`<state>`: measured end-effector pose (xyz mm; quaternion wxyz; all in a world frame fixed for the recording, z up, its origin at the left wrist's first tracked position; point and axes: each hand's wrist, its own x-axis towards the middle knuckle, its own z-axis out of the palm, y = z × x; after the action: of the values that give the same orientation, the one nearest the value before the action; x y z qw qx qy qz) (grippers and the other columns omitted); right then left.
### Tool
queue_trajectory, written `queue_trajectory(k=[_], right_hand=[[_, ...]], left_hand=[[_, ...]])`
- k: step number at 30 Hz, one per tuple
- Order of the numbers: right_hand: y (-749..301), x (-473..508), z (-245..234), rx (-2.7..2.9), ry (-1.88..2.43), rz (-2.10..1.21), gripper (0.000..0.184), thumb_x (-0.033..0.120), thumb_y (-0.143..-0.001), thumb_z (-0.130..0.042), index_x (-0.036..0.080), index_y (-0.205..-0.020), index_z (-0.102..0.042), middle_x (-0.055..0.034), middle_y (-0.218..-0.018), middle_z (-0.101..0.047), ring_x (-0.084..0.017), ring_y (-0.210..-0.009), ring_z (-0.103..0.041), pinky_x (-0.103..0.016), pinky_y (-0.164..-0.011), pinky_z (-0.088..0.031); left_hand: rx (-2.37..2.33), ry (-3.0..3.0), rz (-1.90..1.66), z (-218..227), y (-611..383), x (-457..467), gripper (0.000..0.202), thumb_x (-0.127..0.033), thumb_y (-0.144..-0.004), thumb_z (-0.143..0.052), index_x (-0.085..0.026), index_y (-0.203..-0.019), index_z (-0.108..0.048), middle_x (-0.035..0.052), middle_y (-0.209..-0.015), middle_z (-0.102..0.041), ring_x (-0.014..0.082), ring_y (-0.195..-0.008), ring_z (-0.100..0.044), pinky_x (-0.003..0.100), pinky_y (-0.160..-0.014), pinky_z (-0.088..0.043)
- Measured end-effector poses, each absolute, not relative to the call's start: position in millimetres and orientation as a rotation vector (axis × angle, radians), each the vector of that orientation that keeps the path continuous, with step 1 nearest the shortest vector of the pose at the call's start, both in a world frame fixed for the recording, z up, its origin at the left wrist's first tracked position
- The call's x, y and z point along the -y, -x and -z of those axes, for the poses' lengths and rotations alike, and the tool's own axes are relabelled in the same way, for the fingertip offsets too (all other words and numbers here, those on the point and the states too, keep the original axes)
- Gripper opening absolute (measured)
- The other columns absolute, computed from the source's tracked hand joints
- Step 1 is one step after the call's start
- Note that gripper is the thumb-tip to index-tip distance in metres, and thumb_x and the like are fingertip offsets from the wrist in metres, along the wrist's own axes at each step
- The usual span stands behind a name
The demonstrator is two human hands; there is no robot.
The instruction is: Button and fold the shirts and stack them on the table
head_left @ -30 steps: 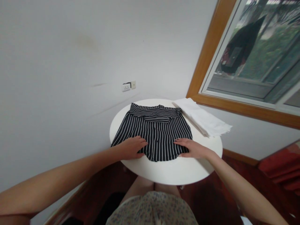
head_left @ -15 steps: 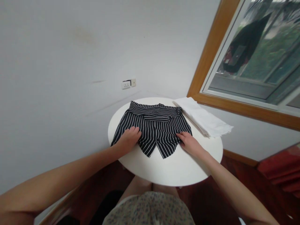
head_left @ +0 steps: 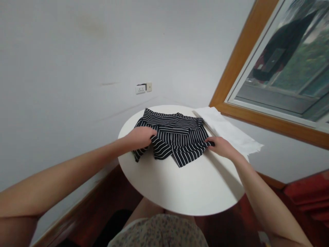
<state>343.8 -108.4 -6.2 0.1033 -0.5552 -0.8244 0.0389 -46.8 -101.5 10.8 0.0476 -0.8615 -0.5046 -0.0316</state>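
Black-and-white striped shorts (head_left: pixel 177 128) lie on a round white table (head_left: pixel 180 192), waistband toward the wall and leg openings toward me. My left hand (head_left: pixel 144 136) grips the cloth of the left leg, closed around a gathered fold and lifting it off the tabletop. At the outer side of the right leg, my right hand (head_left: pixel 218 145) pinches the fabric and raises it a little. The waistband and a tie belt across it rest flat. Part of the left leg hangs below my left hand, and my fingers hide some of the cloth.
A folded white cloth (head_left: pixel 228 128) lies at the table's right edge, close to the shorts. Behind the table is a white wall with a power socket (head_left: pixel 140 89). A wood-framed window (head_left: pixel 277 120) is at the right, with red fabric (head_left: pixel 308 195) low beside it.
Both hands have taken hold of the shorts' legs and moved up and away from me. The leg hems are now lifted and bunched where they lay flat before. The view has shifted slightly.
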Motion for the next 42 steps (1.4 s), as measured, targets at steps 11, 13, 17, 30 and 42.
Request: queue_trajectory(k=[11, 13, 17, 30, 42], right_hand=[[-296, -76, 7, 1.431, 1.752, -0.751, 0.027, 0.02, -0.076, -0.056, 0.012, -0.1, -0.066, -0.0054, -0.075, -0.069, -0.014, -0.063, -0.062, -0.022, -0.054, -0.052], [-292, -89, 26, 1.357, 1.791, -0.701, 0.03, 0.025, -0.08, -0.053, 0.012, -0.104, -0.064, -0.0077, -0.082, -0.07, -0.016, -0.069, -0.064, -0.023, -0.052, -0.052], [-302, -105, 52, 1.298, 1.81, -0.664, 0.041, 0.037, -0.082, -0.055, 0.011, -0.114, -0.059, -0.013, -0.104, -0.067, -0.02, -0.084, -0.065, -0.024, -0.053, -0.054], [-324, -126, 55, 1.868, 1.873, -0.074, 0.06, 0.014, -0.074, -0.062, 0.011, -0.132, -0.049, -0.015, -0.124, -0.061, -0.026, -0.114, -0.056, -0.034, -0.098, -0.041], [-303, -129, 35, 1.668, 2.085, 0.508, 0.047, 0.016, -0.091, -0.036, 0.015, -0.137, -0.042, -0.0176, -0.121, -0.058, -0.028, -0.107, -0.052, -0.037, -0.083, -0.04]], left_hand=[[2.188, 2.229, 0.559, -34, 26, -111, 0.049, -0.026, -0.074, -0.056, -0.014, -0.121, -0.058, 0.0171, -0.117, -0.064, 0.0299, -0.105, -0.06, 0.04, -0.083, -0.05], [2.347, 1.931, 0.793, -5, 32, -119, 0.061, -0.039, -0.072, -0.06, -0.014, -0.127, -0.052, 0.0206, -0.119, -0.061, 0.034, -0.105, -0.06, 0.044, -0.079, -0.051], [2.185, 2.016, 0.784, 42, 52, -121, 0.054, -0.048, -0.081, -0.05, -0.017, -0.126, -0.051, 0.0193, -0.12, -0.059, 0.0333, -0.112, -0.056, 0.043, -0.086, -0.048], [1.775, 2.391, 0.42, 57, 88, -106, 0.045, -0.034, -0.087, -0.047, -0.023, -0.13, -0.05, 0.0094, -0.123, -0.058, 0.0235, -0.113, -0.054, 0.033, -0.094, -0.043], [2.504, 1.839, 0.669, 44, 110, -151, 0.047, -0.046, -0.091, -0.035, -0.013, -0.106, -0.065, 0.0199, -0.109, -0.067, 0.0318, -0.103, -0.061, 0.039, -0.08, -0.046]])
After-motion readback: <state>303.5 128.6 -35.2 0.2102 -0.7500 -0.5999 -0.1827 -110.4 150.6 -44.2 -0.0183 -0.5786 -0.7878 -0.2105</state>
